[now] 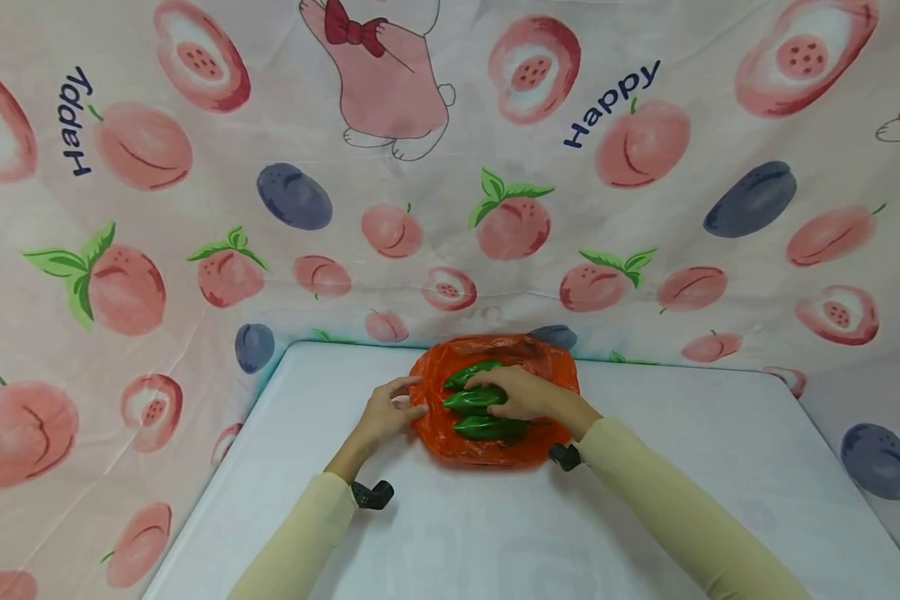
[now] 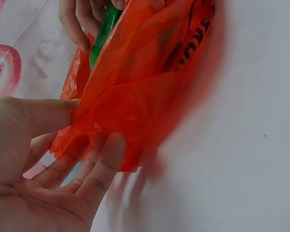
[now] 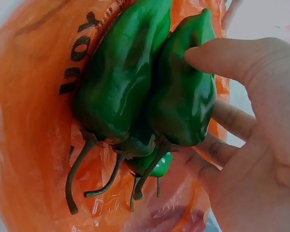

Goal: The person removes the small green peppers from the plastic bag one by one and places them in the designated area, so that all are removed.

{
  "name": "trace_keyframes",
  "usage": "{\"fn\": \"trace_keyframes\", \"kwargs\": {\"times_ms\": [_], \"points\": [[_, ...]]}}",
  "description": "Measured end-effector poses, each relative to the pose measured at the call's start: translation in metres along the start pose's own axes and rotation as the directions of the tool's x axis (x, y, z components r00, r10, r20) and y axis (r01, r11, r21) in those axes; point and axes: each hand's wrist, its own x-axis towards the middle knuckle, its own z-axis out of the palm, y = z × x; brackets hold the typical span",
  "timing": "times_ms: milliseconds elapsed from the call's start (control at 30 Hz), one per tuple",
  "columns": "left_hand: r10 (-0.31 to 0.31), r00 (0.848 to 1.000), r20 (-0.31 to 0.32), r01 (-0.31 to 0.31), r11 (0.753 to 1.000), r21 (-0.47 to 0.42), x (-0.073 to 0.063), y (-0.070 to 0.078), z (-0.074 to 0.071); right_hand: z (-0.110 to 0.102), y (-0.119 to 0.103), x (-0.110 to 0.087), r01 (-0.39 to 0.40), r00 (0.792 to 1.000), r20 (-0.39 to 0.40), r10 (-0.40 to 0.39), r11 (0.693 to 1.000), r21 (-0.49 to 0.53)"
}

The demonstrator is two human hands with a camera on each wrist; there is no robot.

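Observation:
An orange-red plastic bag (image 1: 438,442) with dark printed letters lies on the white table, several glossy green peppers on or in it. My right hand (image 1: 521,392) reaches over them from the right. It grips one green pepper (image 3: 183,87), the thumb on its near side and the fingers around its far side. Beside it lies another large pepper (image 3: 118,72), with smaller ones partly hidden beneath, dark stems showing. At the bag's left edge, my left hand (image 2: 43,164) holds the thin plastic between thumb and fingers, some fingers showing through it.
The white table (image 1: 682,475) reaches back to a hanging cloth (image 1: 450,175) printed with peaches, plums and the word Happy. A black wrist camera (image 1: 372,495) sits by the left sleeve and another camera (image 1: 566,457) by the right sleeve.

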Motion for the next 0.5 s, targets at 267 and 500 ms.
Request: {"fn": "trace_keyframes", "kwargs": {"times_ms": [267,500], "points": [[-0.01,1.0,0.025,0.014,0.991,-0.131,0.001,0.0025,-0.0002,-0.0008,-0.0016,-0.0002,-0.006,1.0,-0.005,0.006,1.0,-0.012],[-0.05,0.998,0.046,0.058,0.976,-0.209,0.0018,0.0032,-0.0001,0.0009,0.002,0.0017,-0.022,1.0,-0.006,0.022,0.999,-0.031]]}}
